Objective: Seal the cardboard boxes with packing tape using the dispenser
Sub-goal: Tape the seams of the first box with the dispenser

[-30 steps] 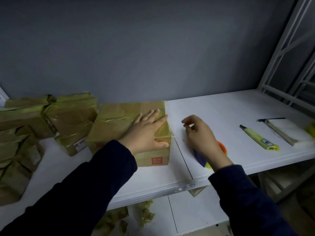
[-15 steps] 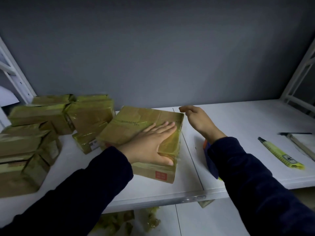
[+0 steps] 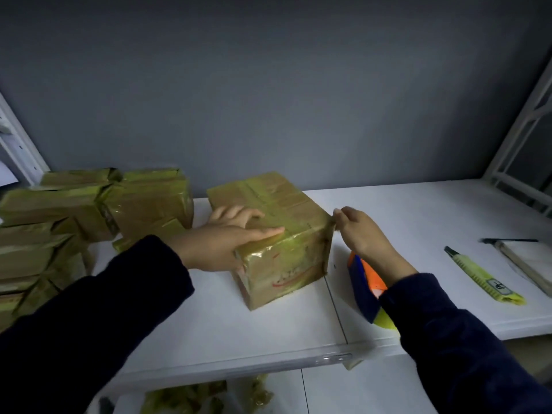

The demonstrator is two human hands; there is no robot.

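A taped cardboard box [image 3: 286, 258] stands on the white shelf [image 3: 209, 333], turned so one corner faces me. My left hand [image 3: 227, 237] lies over its left top edge, thumb stretched along the top and fingers over the far side. At the box's right upper corner, my right hand [image 3: 358, 231] pinches the tape edge with its fingertips. The blue, orange and yellow tape dispenser [image 3: 364, 288] lies on the shelf under my right forearm, partly hidden by the sleeve.
Several taped boxes [image 3: 89, 210] are stacked at the left. A yellow utility knife [image 3: 484, 276] and a white pad [image 3: 528, 264] with a dark pen lie at the right. White rack posts [image 3: 519, 130] rise on the right. More packages sit on the lower shelf.
The box has been turned so a corner faces me. My left hand shifted to its left edge. My right hand came down from the far top edge to its right corner.
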